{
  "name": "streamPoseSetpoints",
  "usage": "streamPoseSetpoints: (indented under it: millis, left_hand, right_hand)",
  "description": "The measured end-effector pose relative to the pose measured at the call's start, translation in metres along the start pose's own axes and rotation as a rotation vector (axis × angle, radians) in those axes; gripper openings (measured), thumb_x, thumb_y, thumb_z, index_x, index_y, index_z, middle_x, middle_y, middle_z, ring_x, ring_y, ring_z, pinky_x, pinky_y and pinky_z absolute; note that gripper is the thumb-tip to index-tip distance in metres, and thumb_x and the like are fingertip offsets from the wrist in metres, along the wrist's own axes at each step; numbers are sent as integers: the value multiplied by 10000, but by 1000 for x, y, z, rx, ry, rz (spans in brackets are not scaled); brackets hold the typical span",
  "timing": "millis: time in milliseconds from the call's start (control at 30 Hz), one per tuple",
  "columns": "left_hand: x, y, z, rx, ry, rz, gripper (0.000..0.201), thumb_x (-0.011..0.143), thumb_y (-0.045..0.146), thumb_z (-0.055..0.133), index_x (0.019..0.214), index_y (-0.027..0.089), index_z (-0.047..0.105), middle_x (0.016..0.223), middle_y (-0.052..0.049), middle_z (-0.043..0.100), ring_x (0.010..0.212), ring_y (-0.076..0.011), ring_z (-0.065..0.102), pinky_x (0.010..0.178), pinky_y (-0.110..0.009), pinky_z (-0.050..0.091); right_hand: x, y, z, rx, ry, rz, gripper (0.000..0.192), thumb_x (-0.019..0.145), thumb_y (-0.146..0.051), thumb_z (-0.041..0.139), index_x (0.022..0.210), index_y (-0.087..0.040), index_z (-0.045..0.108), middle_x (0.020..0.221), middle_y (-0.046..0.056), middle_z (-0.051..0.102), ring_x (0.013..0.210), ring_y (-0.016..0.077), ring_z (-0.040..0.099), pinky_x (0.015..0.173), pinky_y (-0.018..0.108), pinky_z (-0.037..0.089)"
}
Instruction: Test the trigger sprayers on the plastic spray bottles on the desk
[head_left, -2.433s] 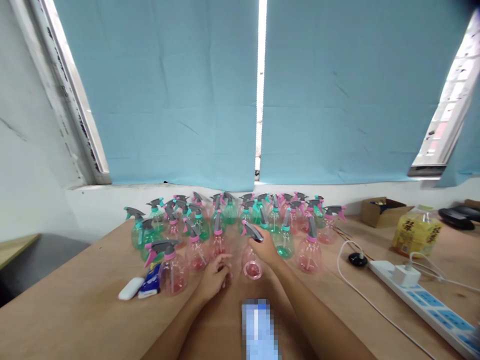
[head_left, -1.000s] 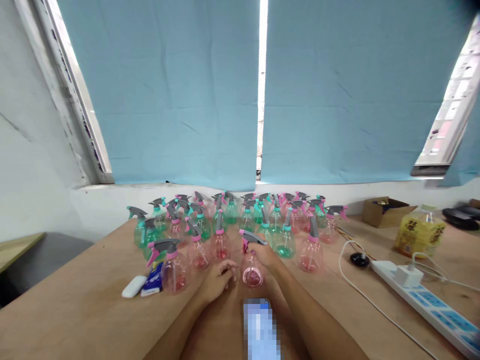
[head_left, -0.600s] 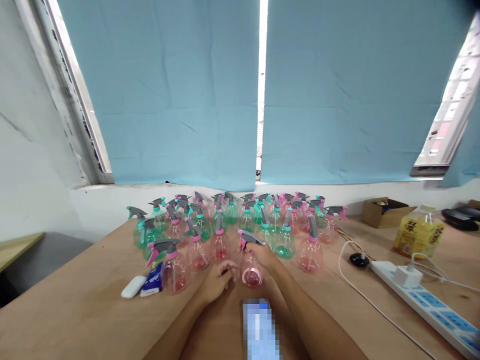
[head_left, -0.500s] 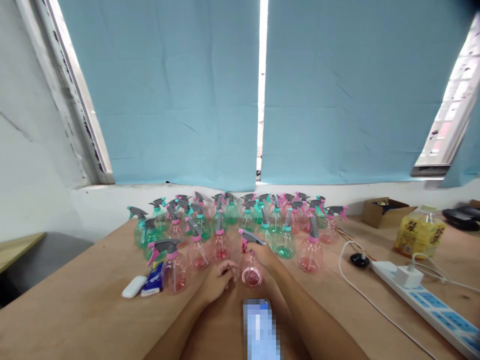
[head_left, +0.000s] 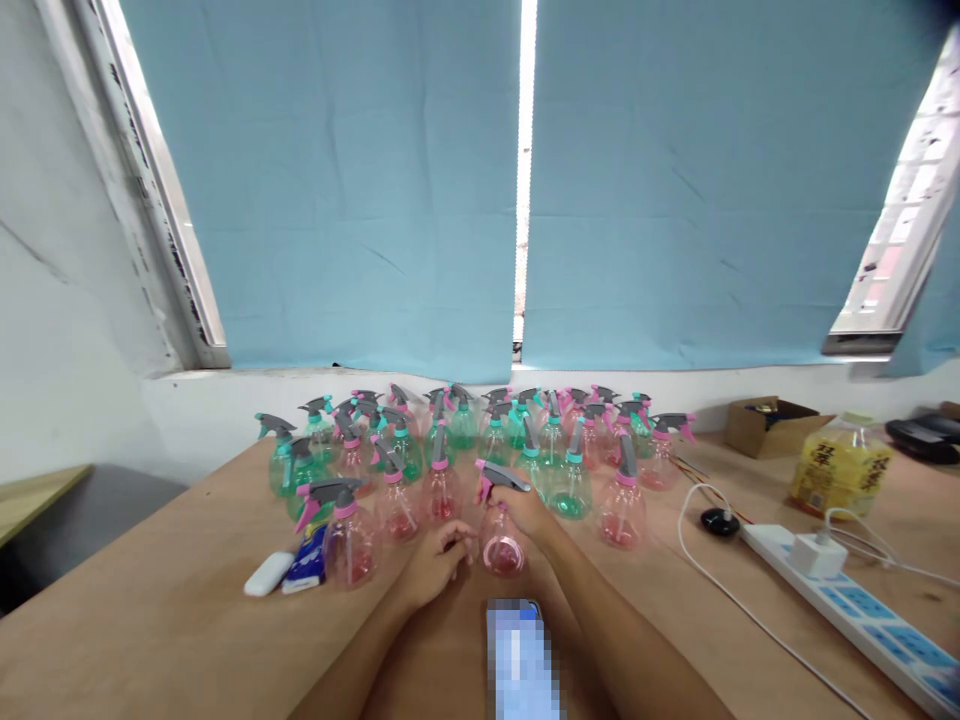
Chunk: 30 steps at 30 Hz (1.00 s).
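My right hand [head_left: 523, 508] is wrapped round the neck of a clear pink spray bottle [head_left: 504, 552] with a grey and pink trigger head. The bottle leans, its base towards me, and my fingers are at the trigger. Just left of it my left hand [head_left: 441, 562] rests on the table, fingers loosely bent and apart, with nothing visible in them. Beyond both hands stand several pink and green spray bottles, among them a pink spray bottle [head_left: 440, 492] and a green spray bottle [head_left: 571, 490]. A phone [head_left: 521, 655], its screen blurred, lies between my forearms.
Left on the table [head_left: 180, 590] are a white rounded case [head_left: 268, 574] and a blue packet [head_left: 306, 562], beside another pink spray bottle [head_left: 351, 548]. To the right are a power strip [head_left: 862, 610] with cables, a black round device [head_left: 720, 521], a yellow-labelled jug [head_left: 840, 465] and a cardboard box [head_left: 772, 430].
The held spray bottle and my right hand have shifted very slightly, the base a little lower and to the right. My left hand stays in place.
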<state>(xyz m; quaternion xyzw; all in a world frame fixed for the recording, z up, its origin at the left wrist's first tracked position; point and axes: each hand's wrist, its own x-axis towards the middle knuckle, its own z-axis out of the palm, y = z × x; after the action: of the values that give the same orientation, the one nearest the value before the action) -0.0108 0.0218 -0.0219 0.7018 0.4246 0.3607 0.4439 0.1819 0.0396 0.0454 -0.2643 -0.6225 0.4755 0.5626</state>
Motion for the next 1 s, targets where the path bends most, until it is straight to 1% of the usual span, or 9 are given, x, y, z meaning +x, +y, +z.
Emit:
streamPoseSetpoints:
  millis: [100, 233, 333, 433, 533, 600, 700, 900, 1000]
  left_hand:
    - [-1, 4, 0, 0, 1, 3, 246, 851, 379, 530, 950, 170, 614, 696, 25, 625, 508, -97, 464, 508, -212, 347]
    - [-1, 4, 0, 7, 2, 10, 227, 851, 362, 529, 962, 176, 597, 696, 29, 617, 498, -95, 460, 503, -211, 355]
    - [0, 0, -1, 6, -11, 40, 162, 855, 328, 518, 901, 183, 572, 687, 31, 601, 503, -96, 468, 493, -203, 352]
    - [1, -2, -1, 22, -28, 50, 156, 877, 331, 507, 883, 184, 560, 693, 30, 600, 497, -91, 464, 482, -196, 341]
    - [0, -2, -1, 25, -27, 44, 187, 892, 361, 509, 906, 182, 561, 699, 28, 600, 502, -92, 472, 481, -195, 352]
    - [0, -1, -1, 24, -27, 42, 193, 890, 369, 519, 910, 182, 565, 696, 28, 597, 521, -98, 489, 490, -194, 364]
    - [-1, -1, -1, 20, -28, 39, 195, 888, 371, 526, 914, 183, 570, 692, 28, 598, 529, -101, 492, 501, -197, 373]
    - [-1, -4, -2, 15, -22, 29, 217, 877, 377, 540, 950, 178, 588, 693, 24, 607, 556, -110, 506, 512, -197, 376]
    - [-1, -4, -2, 19, -28, 2, 237, 875, 401, 554, 944, 178, 593, 701, 24, 616, 529, -99, 488, 511, -198, 367]
  right_hand:
    - [2, 5, 1, 6, 32, 5, 115, 579, -175, 499, 584, -194, 612, 564, -15, 572, 586, 145, 510, 578, 258, 387]
    - [2, 15, 2, -57, 79, -48, 234, 639, -175, 506, 782, -196, 690, 702, -4, 643, 646, 153, 525, 600, 257, 414]
    - [-1, 24, 5, -169, 206, -97, 287, 733, -209, 520, 973, -204, 679, 789, -6, 646, 661, 149, 520, 616, 258, 422]
    - [0, 31, 12, -347, 360, -116, 320, 846, -280, 524, 1150, -219, 601, 841, -4, 637, 676, 154, 538, 646, 267, 427]
    - [6, 37, 19, -461, 482, -132, 373, 916, -375, 513, 1260, -229, 499, 1028, 42, 638, 818, 184, 599, 739, 295, 450]
    - [14, 41, 22, -499, 513, -157, 397, 937, -405, 498, 1287, -222, 451, 1140, 79, 607, 942, 208, 606, 810, 322, 456]
    - [29, 49, 24, -544, 534, -207, 407, 959, -402, 466, 1310, -206, 406, 1200, 112, 564, 1055, 234, 576, 904, 377, 446]
    - [53, 63, 17, -572, 541, -272, 404, 941, -361, 485, 1299, -186, 416, 1232, 130, 538, 1140, 251, 521, 994, 427, 411]
    - [57, 63, 14, -539, 540, -269, 416, 904, -355, 539, 1271, -179, 452, 1177, 117, 563, 1092, 244, 541, 974, 412, 430]
